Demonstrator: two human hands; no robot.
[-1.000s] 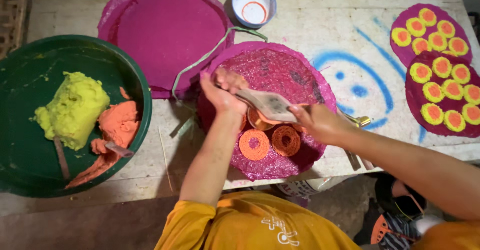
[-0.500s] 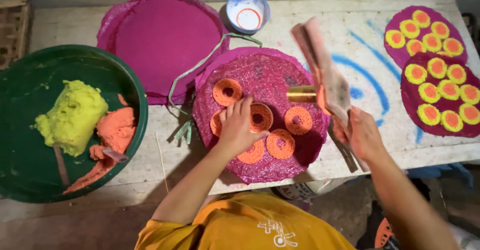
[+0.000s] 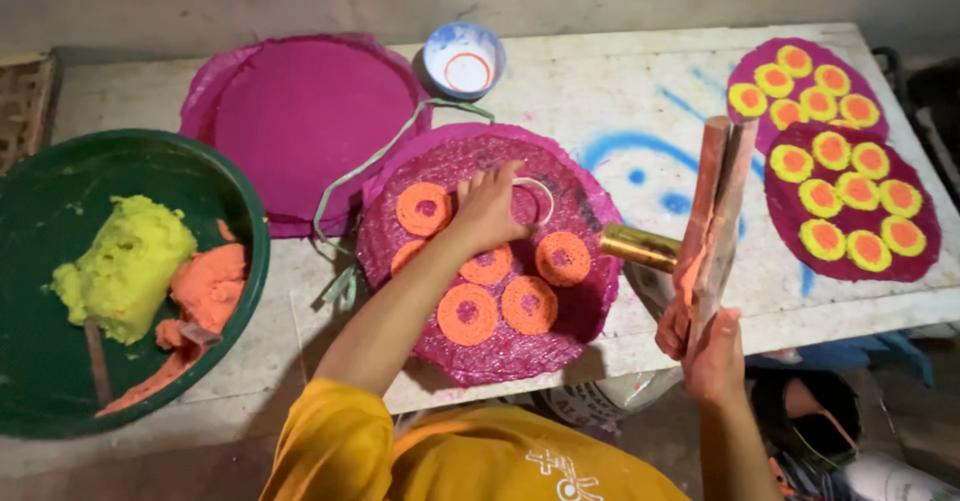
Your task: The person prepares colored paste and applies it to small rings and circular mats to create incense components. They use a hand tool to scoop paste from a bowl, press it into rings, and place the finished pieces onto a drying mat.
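Orange dough rings point(image 3: 468, 313) dot the bumpy magenta mat point(image 3: 575, 326). Left hand point(image 3: 492, 206) presses there, fingers together. Right hand point(image 3: 712, 353) grips a hinged wooden press point(image 3: 715, 211) at the desk point(image 3: 620, 91) edge.

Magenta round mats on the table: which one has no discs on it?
The plain magenta round mat at the back left, beside the green bowl. The mat under the left hand holds orange discs; the right-side mats hold yellow-and-orange ones.
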